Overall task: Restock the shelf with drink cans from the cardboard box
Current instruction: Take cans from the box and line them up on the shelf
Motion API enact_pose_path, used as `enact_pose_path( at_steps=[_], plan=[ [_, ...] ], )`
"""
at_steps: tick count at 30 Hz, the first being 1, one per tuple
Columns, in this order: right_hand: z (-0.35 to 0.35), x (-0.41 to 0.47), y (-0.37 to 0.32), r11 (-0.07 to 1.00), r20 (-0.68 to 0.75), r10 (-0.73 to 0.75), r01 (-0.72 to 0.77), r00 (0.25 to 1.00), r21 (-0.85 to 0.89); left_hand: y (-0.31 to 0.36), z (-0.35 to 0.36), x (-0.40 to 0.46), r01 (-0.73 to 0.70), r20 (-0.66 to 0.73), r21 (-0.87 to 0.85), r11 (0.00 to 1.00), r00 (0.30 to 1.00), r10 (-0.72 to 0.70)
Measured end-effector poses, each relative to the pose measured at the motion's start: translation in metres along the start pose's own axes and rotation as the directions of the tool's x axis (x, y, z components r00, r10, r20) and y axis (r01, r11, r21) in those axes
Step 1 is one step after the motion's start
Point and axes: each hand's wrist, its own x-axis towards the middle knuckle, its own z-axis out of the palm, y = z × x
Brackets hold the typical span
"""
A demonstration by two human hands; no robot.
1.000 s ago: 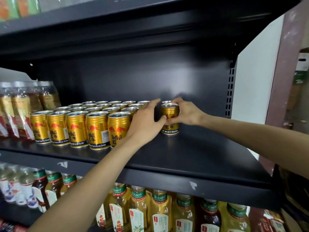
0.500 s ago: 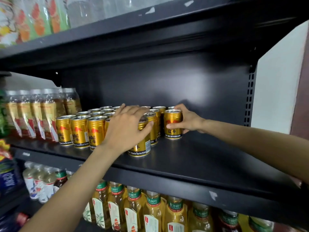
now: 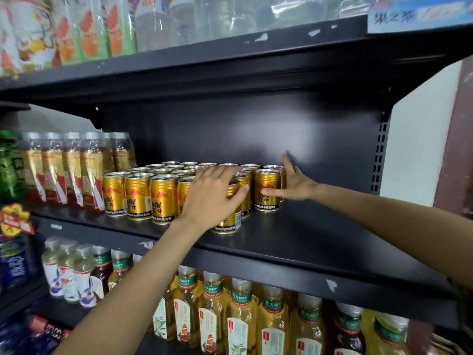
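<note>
Gold cans [image 3: 163,196] stand grouped on the black shelf [image 3: 294,242]. Left hand [image 3: 212,196] curls round the front can [image 3: 227,213]. Right hand [image 3: 294,184], fingers straight and spread, presses the end can [image 3: 266,189]. Bottled tea [image 3: 243,316] fills the shelf below.

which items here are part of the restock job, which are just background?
Job:
gold cans
front can under left hand
end can touched by right hand
middle shelf

Background:
tea bottles below
brown bottles at left
top-shelf bottles
</note>
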Motion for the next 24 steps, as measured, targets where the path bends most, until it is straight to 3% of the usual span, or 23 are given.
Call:
enact_pose_path(
  at_steps=[3,8,14,19,24],
  plan=[
    [0.000,-0.012,0.007,0.991,0.004,-0.004,0.003,1.000,0.130,-0.004,-0.002,-0.004,-0.005,-0.036,-0.038,0.999,0.999,0.004],
    [0.018,-0.018,-0.005,0.992,-0.004,-0.018,0.018,1.000,0.125,-0.012,0.001,-0.009,-0.042,0.024,-0.004,0.999,0.999,0.042],
    [0.022,-0.022,-0.008,1.000,-0.042,-0.003,0.002,0.999,-0.021,-0.014,0.005,-0.010,-0.065,0.008,-0.008,0.998,0.998,0.065],
    [0.002,-0.047,-0.023,0.999,-0.108,-0.016,0.011,0.994,-0.051,-0.014,-0.001,-0.015,-0.125,-0.158,-0.082,0.989,0.981,0.111],
    [-0.008,-0.136,-0.065,0.985,-0.281,-0.162,0.170,0.946,0.006,-0.002,-0.033,-0.052,-0.158,-0.342,-0.391,0.907,0.940,0.016]
  ],
)
